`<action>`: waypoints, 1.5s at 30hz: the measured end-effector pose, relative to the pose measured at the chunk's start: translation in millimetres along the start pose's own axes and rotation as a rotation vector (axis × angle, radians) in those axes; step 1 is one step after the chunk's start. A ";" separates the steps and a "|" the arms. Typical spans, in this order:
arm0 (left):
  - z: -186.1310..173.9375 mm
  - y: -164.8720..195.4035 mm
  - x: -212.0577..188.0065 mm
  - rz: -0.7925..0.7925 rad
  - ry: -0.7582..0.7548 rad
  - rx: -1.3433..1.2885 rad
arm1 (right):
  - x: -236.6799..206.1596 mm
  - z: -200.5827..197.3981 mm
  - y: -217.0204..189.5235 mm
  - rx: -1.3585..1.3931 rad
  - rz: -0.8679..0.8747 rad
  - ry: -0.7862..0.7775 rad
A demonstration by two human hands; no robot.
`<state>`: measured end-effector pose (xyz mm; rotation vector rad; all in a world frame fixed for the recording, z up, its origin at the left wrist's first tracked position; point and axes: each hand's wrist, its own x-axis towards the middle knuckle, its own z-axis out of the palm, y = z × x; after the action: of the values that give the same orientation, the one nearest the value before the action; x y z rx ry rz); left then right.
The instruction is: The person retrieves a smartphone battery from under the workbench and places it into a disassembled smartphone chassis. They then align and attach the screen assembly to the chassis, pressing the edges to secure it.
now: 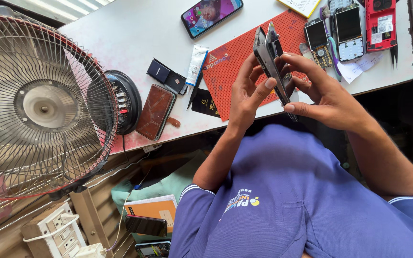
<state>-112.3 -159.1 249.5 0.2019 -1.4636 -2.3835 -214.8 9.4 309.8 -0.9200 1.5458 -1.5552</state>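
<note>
Both my hands hold a smartphone [269, 62] edge-on above the near edge of the white table [135, 33]. Its back cover is parted from the body at the far end. My left hand [247, 93] grips the left side, with a finger pressed on the edge. My right hand [323, 91] grips the right side, its fingers hooked over the cover. Beneath the phone lies an orange work mat [235, 57]. I wear a blue polo shirt [292, 200].
A table fan [41, 105] stands at the left. On the table are a lit smartphone [211, 14], a brown leather case [155, 112], a white tube [197, 59], a dark box [161, 71], and opened keypad phones [350, 28]. Lower left are a socket strip [60, 234] and an orange notebook [151, 210].
</note>
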 end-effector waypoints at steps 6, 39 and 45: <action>3.0 -0.9 2.1 -0.010 0.007 -0.013 | -2.5 -3.5 11.3 0.042 -0.078 0.005; -4.6 0.6 -19.0 -0.209 0.091 -0.216 | -19.0 -14.8 29.4 0.388 -0.162 0.080; 15.7 1.4 -44.6 0.556 0.099 0.673 | -20.6 -19.9 28.9 0.412 -0.169 0.134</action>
<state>-75.0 -130.7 255.6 0.0529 -1.9151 -1.3852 -222.3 37.0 280.9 -0.7364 1.1883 -1.9961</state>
